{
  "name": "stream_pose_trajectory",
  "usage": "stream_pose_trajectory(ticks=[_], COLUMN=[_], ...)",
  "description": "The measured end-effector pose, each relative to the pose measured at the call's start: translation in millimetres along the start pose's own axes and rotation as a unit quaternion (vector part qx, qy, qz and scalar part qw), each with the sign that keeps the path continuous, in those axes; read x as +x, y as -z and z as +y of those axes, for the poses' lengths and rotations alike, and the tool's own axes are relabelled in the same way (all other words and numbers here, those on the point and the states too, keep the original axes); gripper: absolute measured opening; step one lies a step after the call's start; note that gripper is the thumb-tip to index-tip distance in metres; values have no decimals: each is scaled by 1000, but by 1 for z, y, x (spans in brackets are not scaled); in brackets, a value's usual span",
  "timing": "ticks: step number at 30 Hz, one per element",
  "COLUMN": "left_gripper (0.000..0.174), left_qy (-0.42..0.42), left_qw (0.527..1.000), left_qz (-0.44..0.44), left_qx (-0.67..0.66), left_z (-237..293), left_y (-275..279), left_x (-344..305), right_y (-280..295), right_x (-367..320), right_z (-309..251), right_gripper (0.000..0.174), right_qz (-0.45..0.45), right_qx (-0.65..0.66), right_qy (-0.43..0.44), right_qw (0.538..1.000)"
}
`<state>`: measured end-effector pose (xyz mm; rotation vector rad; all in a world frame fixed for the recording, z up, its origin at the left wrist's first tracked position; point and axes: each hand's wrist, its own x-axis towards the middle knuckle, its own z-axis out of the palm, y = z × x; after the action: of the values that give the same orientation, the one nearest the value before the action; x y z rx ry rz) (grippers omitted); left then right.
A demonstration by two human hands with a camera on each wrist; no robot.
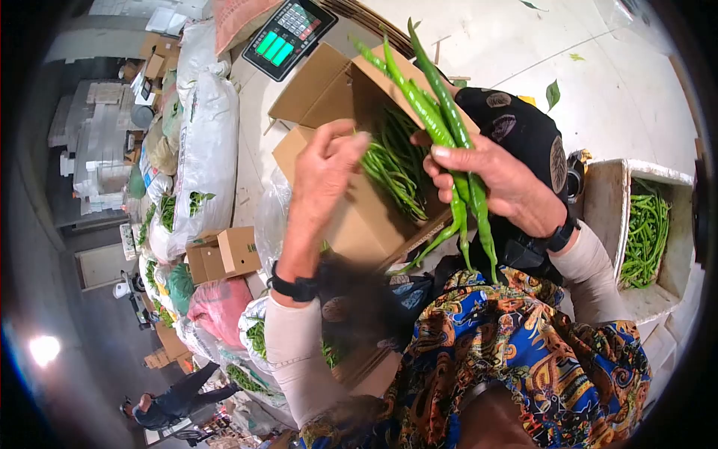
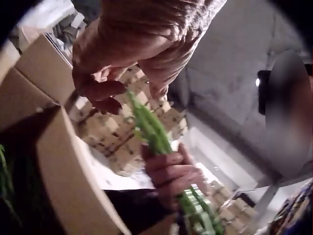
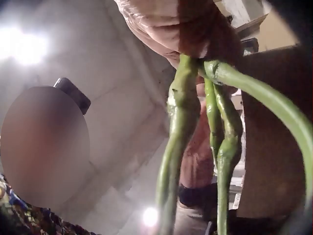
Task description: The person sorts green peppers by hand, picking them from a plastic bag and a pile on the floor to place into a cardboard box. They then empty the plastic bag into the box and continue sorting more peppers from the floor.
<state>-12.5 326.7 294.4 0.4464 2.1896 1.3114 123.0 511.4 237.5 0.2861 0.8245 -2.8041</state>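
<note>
Several long green peppers lie bunched in my right hand, fingers and thumb curled round them, stems toward my body. In the right wrist view the stems stick out below the right hand. My left hand is over the cardboard box's left side, its fingers loosely bent with nothing visible held. The left wrist view shows that hand near the pepper tips, thumb apart from the fingers. Inside the open box lie more peppers.
A digital scale with a lit display stands beyond the box. At the right, a white foam box holds green peppers. Large sacks and a small carton are on the left; a person is farther off.
</note>
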Motion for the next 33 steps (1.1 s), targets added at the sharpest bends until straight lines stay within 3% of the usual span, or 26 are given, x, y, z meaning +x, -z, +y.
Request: stream_pose_trajectory(ticks=[1, 3, 5, 7, 9, 12, 17, 19, 20, 21, 23, 26, 27, 29, 33], left_gripper=[61, 47, 43, 38, 29, 24, 21, 21, 21, 21, 23, 25, 25, 24, 22], left_qy=[-4, -43, -31, -19, -8, -6, 6, -25, -29, -28, -79, -78, -79, 0, 41], left_qw=[1000, 994, 990, 985, 961, 956, 951, 947, 951, 951, 878, 848, 848, 966, 981], left_qz=[3, -62, -84, -107, -112, -103, -91, -101, -44, -47, -162, -206, -207, -75, -95], left_qx=[-1, -82, -111, -137, -255, -275, -296, -305, -303, -305, -444, -483, -482, -249, -163], left_z=[13, 25, 18, 10, 4, -2, -3, -5, -2, -3, -3, 0, 4, 14, 16], left_y=[-11, -29, -35, -35, -34, -30, -24, -19, -18, -9, 22, 40, 33, 4, -36], left_x=[-2, -5, -1, 2, 0, -1, -1, 2, 2, 2, 5, 5, 0, -15, -25], right_y=[-7, -12, -20, -22, -14, -9, -19, -18, -12, -8, -5, 9, 11, -2, -33], right_x=[2, 1, -2, -4, -2, 0, 6, 10, 9, 10, 10, 13, 13, 12, 12], right_z=[4, 11, 12, 11, 9, 6, 8, 8, 6, 5, -2, -2, -1, 1, 7], right_gripper=[34, 34, 36, 39, 38, 36, 36, 33, 35, 38, 37, 35, 34, 33, 38], right_qz=[21, 7, 15, 8, 17, 2, 29, 8, 28, 0, 35, 11, -10, 12, 57], right_qx=[-24, -122, -152, -133, -113, -48, -51, -29, 4, 61, 70, 84, 89, 39, -86], right_qy=[1, 9, 23, -4, -20, -41, -44, -27, -47, -42, -25, -26, -24, -9, 51], right_qw=[999, 992, 988, 991, 993, 998, 997, 999, 998, 997, 997, 996, 996, 999, 993])
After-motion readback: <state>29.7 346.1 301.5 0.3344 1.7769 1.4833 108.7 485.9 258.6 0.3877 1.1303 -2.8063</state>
